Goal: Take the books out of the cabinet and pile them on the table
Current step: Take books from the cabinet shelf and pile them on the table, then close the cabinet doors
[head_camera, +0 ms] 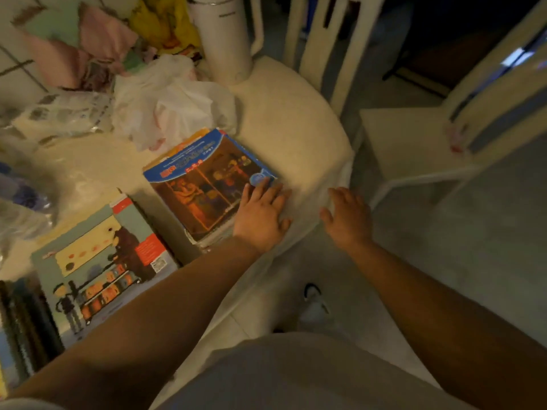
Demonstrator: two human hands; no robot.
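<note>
Dim, blurred room — cabinet out of view, two book piles (207, 184) on table (290, 125), left hand (262, 216) flat on nearer pile's corner, right hand (347, 218) beside it — loose, empty.

Books piled on the table (296, 137)
A blue-edged book (204, 179) is laid flat atop a pile near the table's edge; a grey-green book (100, 261) is seen beside it.

Dim, warm light. Round pale counter (296, 137), cluttered at rear with crumpled plastic bags (174, 102) and a white jug (228, 39). Two pale slatted chairs (414, 137) beside it. Floor (473, 247) grey, plain.
</note>
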